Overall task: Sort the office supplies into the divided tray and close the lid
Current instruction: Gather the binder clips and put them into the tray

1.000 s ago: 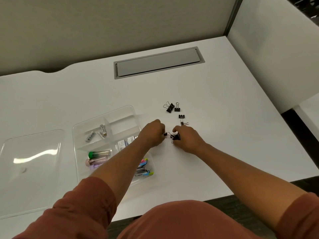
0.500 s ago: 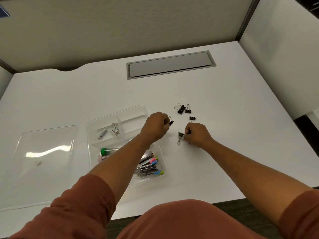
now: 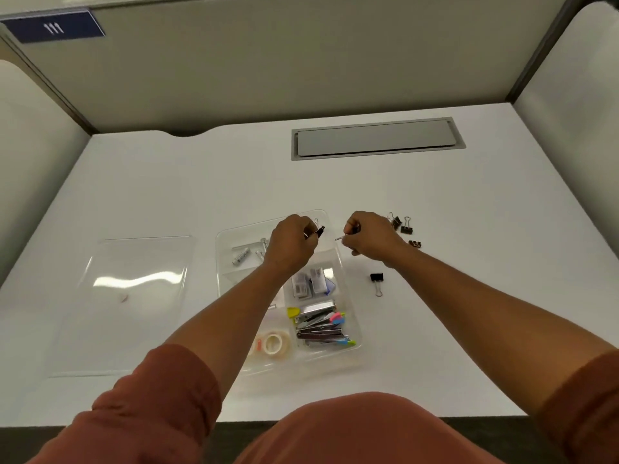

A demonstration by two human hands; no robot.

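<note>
1. Your left hand (image 3: pixel 292 244) has a closed grip, fingers curled round a black binder clip (image 3: pixel 320 230) that pokes out past the fingertips. Your right hand (image 3: pixel 370 237) is curled as well, pinching something small with a thin wire end showing; probably another clip, but I cannot tell for sure.
2. The left hand hangs over the far end of the divided tray (image 3: pixel 350 298), likely because that far compartment looks free for clips.
3. The tray's other sections are already filled: small batteries (image 3: pixel 242 256) far left, staple boxes (image 3: pixel 308 283) in the middle, staplers with coloured ends (image 3: pixel 320 324) near right, a tape roll (image 3: pixel 275 343) near left.
4. Loose binder clips remain on the tabletop (image 3: pixel 469 229): one (image 3: pixel 377 279) just right of the tray, three (image 3: pixel 403 226) beside your right hand.
5. The clear lid (image 3: pixel 134 296) lies flat to the tray's left, well apart, so closing is not yet due.
</note>
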